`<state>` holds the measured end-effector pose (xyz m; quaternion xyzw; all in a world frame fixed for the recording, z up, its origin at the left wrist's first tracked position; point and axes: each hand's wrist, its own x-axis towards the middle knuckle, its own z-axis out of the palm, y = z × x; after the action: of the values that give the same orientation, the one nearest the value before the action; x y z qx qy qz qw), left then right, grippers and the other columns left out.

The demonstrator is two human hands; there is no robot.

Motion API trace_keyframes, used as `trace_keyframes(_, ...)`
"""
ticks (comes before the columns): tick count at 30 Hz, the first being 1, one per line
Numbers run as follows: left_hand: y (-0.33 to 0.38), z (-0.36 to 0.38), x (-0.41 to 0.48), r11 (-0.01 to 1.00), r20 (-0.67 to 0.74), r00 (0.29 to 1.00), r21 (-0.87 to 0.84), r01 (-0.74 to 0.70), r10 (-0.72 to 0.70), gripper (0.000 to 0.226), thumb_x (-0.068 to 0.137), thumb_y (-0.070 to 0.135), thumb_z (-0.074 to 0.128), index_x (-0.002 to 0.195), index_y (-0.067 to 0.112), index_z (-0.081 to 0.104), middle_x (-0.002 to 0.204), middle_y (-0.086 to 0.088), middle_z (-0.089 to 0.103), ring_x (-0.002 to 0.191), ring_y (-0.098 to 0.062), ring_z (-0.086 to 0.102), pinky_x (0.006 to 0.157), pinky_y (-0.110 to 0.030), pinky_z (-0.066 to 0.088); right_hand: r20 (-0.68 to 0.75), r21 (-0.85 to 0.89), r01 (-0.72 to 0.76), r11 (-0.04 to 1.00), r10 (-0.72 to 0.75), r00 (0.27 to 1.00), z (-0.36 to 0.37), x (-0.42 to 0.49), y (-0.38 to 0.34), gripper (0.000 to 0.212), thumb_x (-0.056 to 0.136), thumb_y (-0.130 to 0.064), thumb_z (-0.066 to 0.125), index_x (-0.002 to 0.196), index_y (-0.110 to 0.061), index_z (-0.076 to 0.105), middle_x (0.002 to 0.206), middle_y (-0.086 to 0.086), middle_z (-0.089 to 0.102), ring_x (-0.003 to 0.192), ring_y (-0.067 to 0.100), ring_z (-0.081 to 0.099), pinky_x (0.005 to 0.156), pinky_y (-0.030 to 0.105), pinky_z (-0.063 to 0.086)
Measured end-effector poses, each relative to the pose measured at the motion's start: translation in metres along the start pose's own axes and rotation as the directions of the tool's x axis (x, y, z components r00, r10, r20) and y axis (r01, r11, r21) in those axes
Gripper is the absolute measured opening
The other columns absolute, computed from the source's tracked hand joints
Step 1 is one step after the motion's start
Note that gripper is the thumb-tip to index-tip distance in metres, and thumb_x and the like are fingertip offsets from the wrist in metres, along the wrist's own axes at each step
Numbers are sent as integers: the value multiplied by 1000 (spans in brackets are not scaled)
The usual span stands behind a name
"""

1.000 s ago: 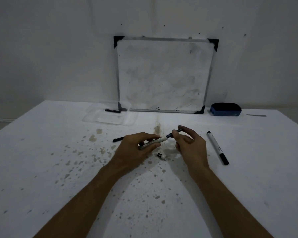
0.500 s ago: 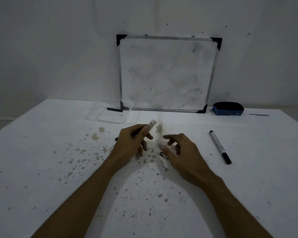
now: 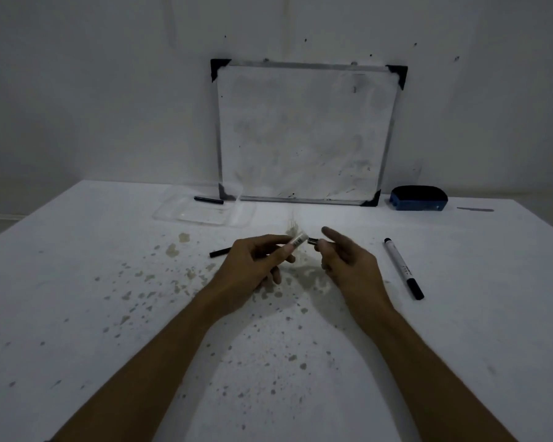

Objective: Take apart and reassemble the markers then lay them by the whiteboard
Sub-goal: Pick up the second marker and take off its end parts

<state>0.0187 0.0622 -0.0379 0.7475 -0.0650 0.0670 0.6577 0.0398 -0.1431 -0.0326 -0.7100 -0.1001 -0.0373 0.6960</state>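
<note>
A white marker barrel is gripped in the left hand above the stained table, its open end almost met by a small dark end piece pinched in the right hand, while a whole marker is left lying to the right.

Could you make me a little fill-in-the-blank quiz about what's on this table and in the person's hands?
1. The left hand holds the white marker barrel, and the right hand holds a small dark ____ up to its open end.
2. The whiteboard leans against the ____.
3. The blue eraser sits to the ____ of the whiteboard.
4. The whole marker lying on the table has a ____ cap.

Missing words: end plug; wall; right; black
</note>
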Motion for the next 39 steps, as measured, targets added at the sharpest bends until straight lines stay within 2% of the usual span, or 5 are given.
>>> trace_keyframes(6, -4, 0, -2, 998, 48, 999, 63, -27, 24, 25, 100, 34, 72, 124, 38, 77, 100, 4, 83, 61, -9, 70, 53, -18, 54, -32, 279, -77, 957, 89, 995, -7, 4, 2, 24, 91, -33, 73, 109, -18, 79, 95, 3, 76, 71, 9, 56, 73, 20, 53)
trace_keyframes(20, -5, 2, -3, 992, 92, 994, 105, -70, 61, 22, 105, 29, 64, 122, 31, 78, 88, -3, 77, 50, -12, 63, 50, -22, 54, 35, -32, 85, 996, -84, 996, -6, 0, -1, 21, 94, -29, 68, 113, -25, 76, 76, -10, 75, 68, 1, 67, 62, 14, 51)
trace_keyframes(24, -6, 0, -5, 982, 132, 988, 164, -96, 75, 19, 106, 37, 62, 101, 42, 80, 76, 2, 75, 43, -7, 56, 44, -21, 48, 92, -77, 118, 990, -111, 990, -10, -1, -4, 17, 94, -29, 68, 109, -25, 76, 85, -11, 76, 73, 5, 70, 64, 17, 55)
trace_keyframes(34, -4, -3, -3, 997, 137, 991, 69, -25, 15, 31, 100, 43, 66, 120, 24, 81, 72, 6, 72, 44, -5, 53, 41, -20, 43, 136, -109, 158, 981, -143, 980, -7, -3, -5, 14, 94, -34, 69, 106, -37, 74, 96, -13, 77, 81, 9, 73, 68, 17, 57)
trace_keyframes(39, 5, 6, -3, 999, 62, 998, 41, 16, -19, 27, 106, 40, 61, 97, 26, 82, 66, 6, 70, 46, -10, 57, 44, -24, 48, 78, -119, 154, 981, -146, 986, 4, -4, -9, 26, 94, -43, 65, 120, -41, 69, 104, -14, 76, 84, 5, 73, 70, 16, 55)
